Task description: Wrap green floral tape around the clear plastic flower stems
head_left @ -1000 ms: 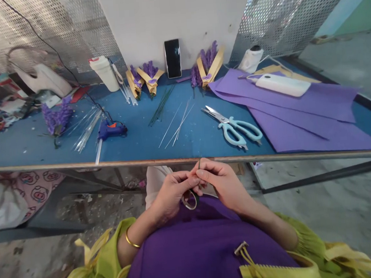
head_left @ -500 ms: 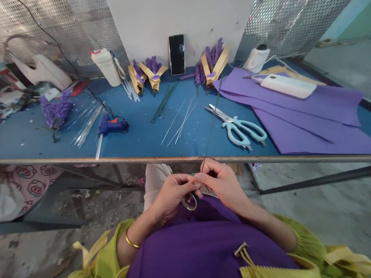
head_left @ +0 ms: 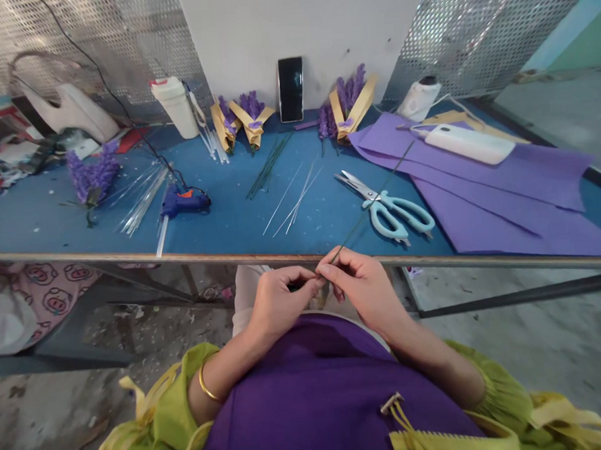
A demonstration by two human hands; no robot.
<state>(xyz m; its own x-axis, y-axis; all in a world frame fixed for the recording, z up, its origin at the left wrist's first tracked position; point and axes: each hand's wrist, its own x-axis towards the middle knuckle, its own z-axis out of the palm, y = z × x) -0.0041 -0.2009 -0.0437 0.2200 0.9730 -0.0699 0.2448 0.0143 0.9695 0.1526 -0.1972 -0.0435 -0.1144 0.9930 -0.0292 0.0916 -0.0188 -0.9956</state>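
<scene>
My left hand (head_left: 280,303) and my right hand (head_left: 362,286) meet in front of my lap, just below the table's metal edge (head_left: 178,257). Both pinch a thin green wire stem (head_left: 369,202) that slants up and to the right over the table toward the purple foam sheets (head_left: 489,182). The fingers of both hands are closed around the stem's lower end. The tape roll seen earlier under my left hand is hidden now.
On the blue table lie light blue scissors (head_left: 390,207), a blue glue gun (head_left: 181,201), loose white wires (head_left: 293,199), green stems (head_left: 267,165), purple flower bundles (head_left: 346,107), a phone (head_left: 290,89) leaning on the wall, a white bottle (head_left: 175,106) and a white case (head_left: 463,143).
The green stem has swung from nearly upright to slanting right. My hands rose slightly toward the table edge, and the tape roll is no longer visible.
</scene>
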